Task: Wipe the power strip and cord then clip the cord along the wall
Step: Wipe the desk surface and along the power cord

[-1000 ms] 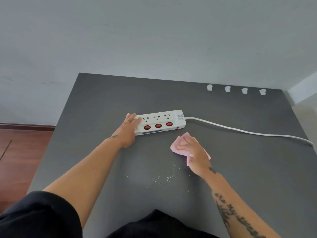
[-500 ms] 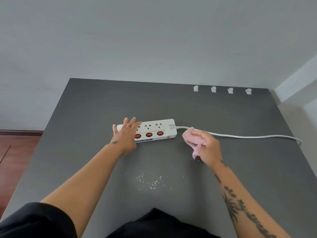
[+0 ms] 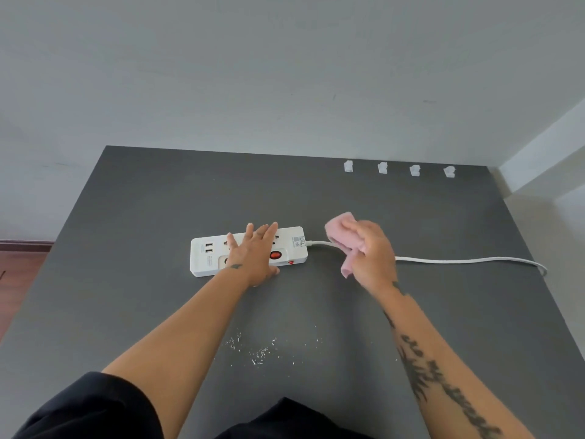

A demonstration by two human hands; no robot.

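Note:
A white power strip [image 3: 205,256] with red switches lies on the dark grey table [image 3: 142,217]. My left hand [image 3: 254,253] lies flat on top of it, fingers straight, covering its middle. Its white cord [image 3: 459,260] runs right toward the table's edge. My right hand [image 3: 370,253] grips a pink cloth [image 3: 340,231] and holds it around the cord just right of the strip. Several white cord clips [image 3: 382,167] stand in a row at the table's far edge by the wall.
White crumbs [image 3: 259,351] are scattered on the table in front of me. A grey wall [image 3: 285,74] rises behind the table, with a corner at the right. Wooden floor [image 3: 19,264] shows at the left.
My left hand slid from the strip's left end onto its middle. My right hand carried the pink cloth from the table up onto the cord beside the strip.

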